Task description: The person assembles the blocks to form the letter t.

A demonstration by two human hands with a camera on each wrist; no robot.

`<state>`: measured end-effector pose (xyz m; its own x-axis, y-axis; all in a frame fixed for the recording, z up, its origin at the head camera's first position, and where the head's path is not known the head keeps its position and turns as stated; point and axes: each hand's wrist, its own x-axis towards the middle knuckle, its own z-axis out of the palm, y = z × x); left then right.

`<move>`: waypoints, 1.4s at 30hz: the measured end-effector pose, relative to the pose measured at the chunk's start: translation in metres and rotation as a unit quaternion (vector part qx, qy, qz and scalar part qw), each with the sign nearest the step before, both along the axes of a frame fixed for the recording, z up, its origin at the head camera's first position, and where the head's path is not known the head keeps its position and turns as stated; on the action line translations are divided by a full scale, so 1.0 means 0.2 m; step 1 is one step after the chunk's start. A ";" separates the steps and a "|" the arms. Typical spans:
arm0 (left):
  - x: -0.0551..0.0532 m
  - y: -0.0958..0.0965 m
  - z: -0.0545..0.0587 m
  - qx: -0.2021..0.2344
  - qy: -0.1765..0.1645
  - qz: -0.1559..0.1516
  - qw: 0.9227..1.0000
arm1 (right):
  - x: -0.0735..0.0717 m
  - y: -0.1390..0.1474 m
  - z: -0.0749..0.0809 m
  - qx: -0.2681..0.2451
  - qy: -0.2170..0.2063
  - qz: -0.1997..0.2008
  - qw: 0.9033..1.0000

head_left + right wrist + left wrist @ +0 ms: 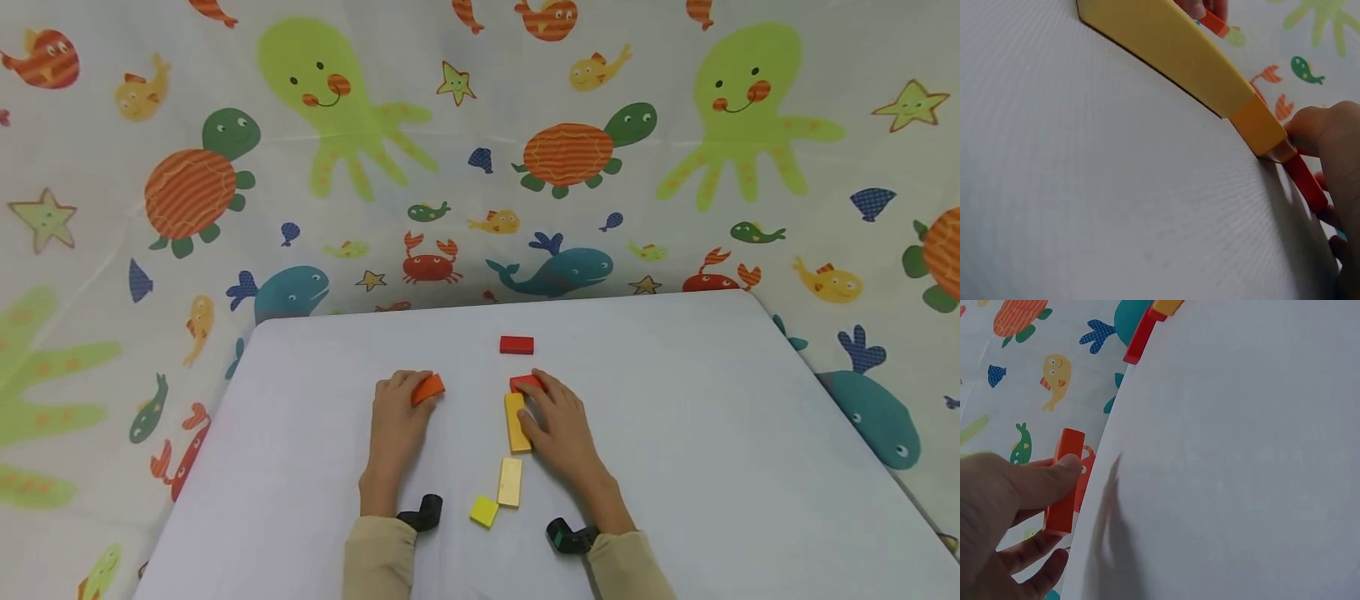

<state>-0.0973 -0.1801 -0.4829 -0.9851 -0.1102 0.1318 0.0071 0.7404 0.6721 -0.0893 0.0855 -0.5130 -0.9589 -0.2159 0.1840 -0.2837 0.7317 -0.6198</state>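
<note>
My left hand holds an orange block between thumb and fingers; in the left wrist view the block stands out past the thumb at both ends. To its right, the fingers of my right hand curl over a red block, partly hiding it. My right thumb lies alongside an amber-yellow block, whose far end meets that red block. In the right wrist view the amber block and the red block appear in line, fingertips at the red one's far side.
Beyond the right hand a second red block lies crosswise. Nearer me are a pale yellow block and a small bright yellow block at its corner. The white table ends at a sea-animal curtain behind.
</note>
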 end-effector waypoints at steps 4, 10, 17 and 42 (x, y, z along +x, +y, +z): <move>-0.03 0.06 -0.02 0.019 0.004 -0.015 1.000 | -0.01 0.00 0.00 0.003 -0.001 0.003 1.000; -0.05 0.16 -0.04 0.027 -0.001 -0.020 0.999 | -0.01 0.00 -0.01 0.014 -0.011 0.001 1.000; -0.07 0.25 -0.06 0.030 -0.013 -0.032 0.999 | -0.01 0.00 -0.01 0.011 0.003 0.010 1.000; -0.08 0.37 -0.14 0.051 0.012 -0.097 0.994 | -0.01 0.01 -0.01 0.014 -0.003 0.000 1.000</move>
